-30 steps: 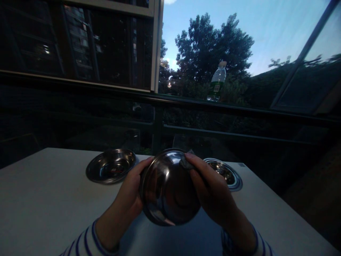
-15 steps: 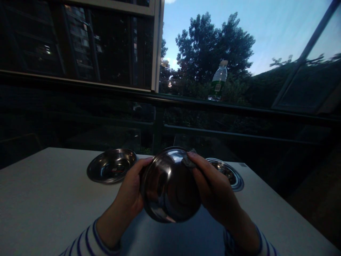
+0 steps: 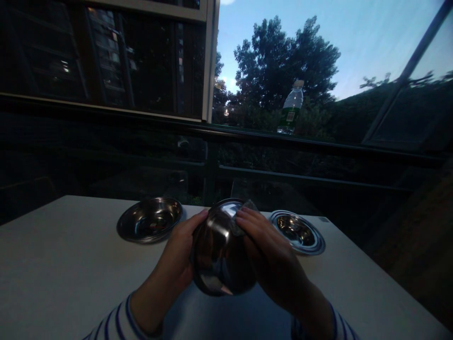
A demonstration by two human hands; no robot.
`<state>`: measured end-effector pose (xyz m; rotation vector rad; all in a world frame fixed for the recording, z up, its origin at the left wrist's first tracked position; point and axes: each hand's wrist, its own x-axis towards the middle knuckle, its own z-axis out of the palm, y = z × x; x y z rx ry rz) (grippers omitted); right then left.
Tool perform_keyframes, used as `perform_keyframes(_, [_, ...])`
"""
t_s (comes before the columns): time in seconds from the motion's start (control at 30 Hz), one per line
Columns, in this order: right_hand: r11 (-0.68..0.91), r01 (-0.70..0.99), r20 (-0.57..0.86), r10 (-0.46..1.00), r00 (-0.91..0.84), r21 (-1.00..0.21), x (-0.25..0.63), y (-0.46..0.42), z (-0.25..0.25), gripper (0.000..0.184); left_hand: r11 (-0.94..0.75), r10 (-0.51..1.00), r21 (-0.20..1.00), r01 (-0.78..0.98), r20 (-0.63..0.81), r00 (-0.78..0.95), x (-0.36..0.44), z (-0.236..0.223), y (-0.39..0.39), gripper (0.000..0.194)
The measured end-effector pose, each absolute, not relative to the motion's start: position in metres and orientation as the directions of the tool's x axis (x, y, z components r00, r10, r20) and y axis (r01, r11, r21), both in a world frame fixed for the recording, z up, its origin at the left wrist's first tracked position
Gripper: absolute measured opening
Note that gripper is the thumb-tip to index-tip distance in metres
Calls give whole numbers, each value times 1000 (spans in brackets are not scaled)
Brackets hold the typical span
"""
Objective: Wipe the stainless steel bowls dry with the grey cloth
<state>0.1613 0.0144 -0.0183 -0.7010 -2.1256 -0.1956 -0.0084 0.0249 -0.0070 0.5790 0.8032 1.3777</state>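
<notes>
A dusky window (image 3: 210,61) is beyond the raised steel bowl (image 3: 219,259), a pale surface (image 3: 78,255) beneath the bowl, with a wide basin (image 3: 139,229) to its left and a rimmed dish (image 3: 299,231) to its right. The left hand (image 3: 180,255) clamps the bowl, a bottle (image 3: 290,111) stands beyond it, and the right hand (image 3: 274,259) presses a greyish cloth (image 3: 250,205) to its upper right

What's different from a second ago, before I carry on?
The right hand has slid left across the metal bowl, the grey cloth moving with it, so more of the right-hand dish shows. Nothing was let go. The left hand stays on the bowl's side; the left-hand dish and bottle stay put.
</notes>
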Motion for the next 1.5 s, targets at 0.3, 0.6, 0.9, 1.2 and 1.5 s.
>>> perform_keyframes(0.3, [883,469,715,336,-613,-13,147,8,-24,38,182,974,753,-633,-228,9,-8,-7,24,15])
perform_keyframes(0.6, [896,444,678,323,-661,7,138,5,-28,39,147,962,711,-687,-265,-68,-6,-5,28,17])
perform_keyframes(0.9, [855,460,697,179,-694,238,127,-1,-34,29,194,944,649,-736,-328,-41,-14,7,27,22])
perform_keyframes(1.2, [823,445,691,90,-717,354,125,1,-32,27,135,934,649,-749,-336,-123,-21,14,32,23])
perform_keyframes(1.5, [822,445,667,110,-737,355,125,2,-35,27,102,955,740,-665,-259,-142,-11,5,26,15])
